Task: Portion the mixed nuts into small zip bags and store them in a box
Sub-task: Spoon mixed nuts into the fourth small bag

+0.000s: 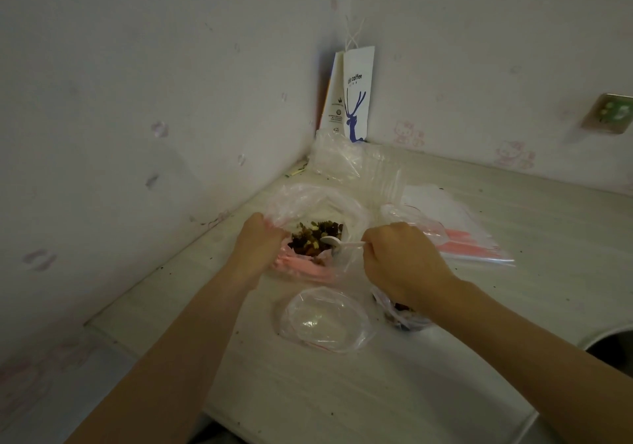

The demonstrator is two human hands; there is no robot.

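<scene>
While left grip (260, 241) pinches the big bag (308, 197) rim to hold it open, right grip (400, 258) clasps the spoon (342, 243), bowl in the mixed nuts (308, 238); empty zip bag (325, 320) lies nearby on counter (342, 392).

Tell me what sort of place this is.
Probably a home kitchen corner: a pale counter with what looks like a metal sink rim at its right edge, cartoon-cat wallpaper, and a coffee paper bag propped in the corner.
</scene>
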